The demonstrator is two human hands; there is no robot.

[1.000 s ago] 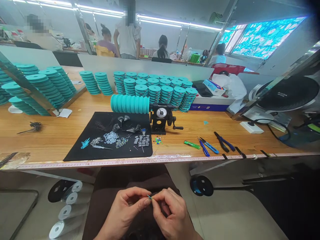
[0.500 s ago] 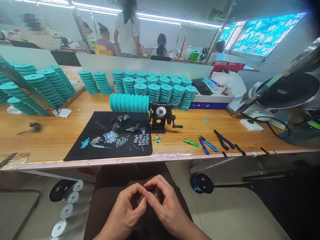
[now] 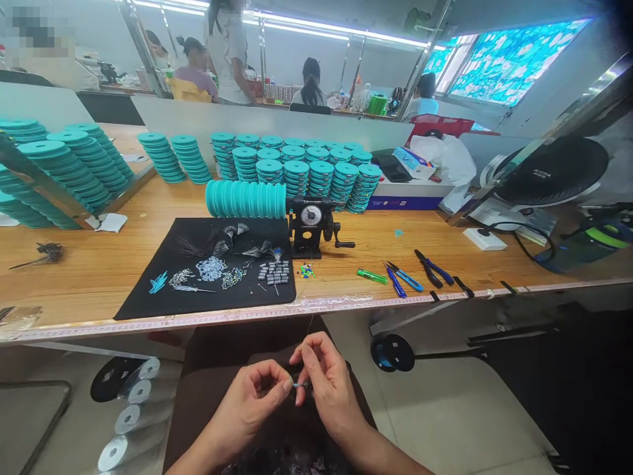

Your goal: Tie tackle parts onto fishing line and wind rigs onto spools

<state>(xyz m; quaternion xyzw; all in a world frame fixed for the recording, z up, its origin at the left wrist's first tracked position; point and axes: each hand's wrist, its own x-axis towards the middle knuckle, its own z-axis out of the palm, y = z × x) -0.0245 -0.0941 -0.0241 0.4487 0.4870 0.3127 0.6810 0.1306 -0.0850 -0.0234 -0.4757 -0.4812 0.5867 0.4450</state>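
Note:
Over my lap, my left hand [image 3: 260, 394] pinches a small thin bluish-grey piece [image 3: 298, 384] between thumb and forefinger. The piece points toward my right hand [image 3: 324, 382], whose curled fingers sit close around its far end. What the right fingers grip is too small to make out. A fine line [image 3: 311, 323] rises from near the right hand toward the table edge. Beyond, a black mat [image 3: 148, 300] carries blue-grey beads [image 3: 210, 268], grey cylinders [image 3: 274, 272], light-blue sticks [image 3: 158, 282] and small metal parts [image 3: 233, 278].
A black hand-crank winder [image 3: 311, 224] holds a row of turquoise spools [image 3: 246, 199]. Stacked spools [image 3: 297, 177] stand behind. Pliers [image 3: 434, 269], a blue cutter [image 3: 405, 277] and a green tube [image 3: 372, 276] lie to the right. A fan [image 3: 551, 170] stands far right; people sit beyond the partition.
My hands have come slightly apart, and the small piece between them now shows. The right fingers have lifted and loosened. The whole view has shifted a little.

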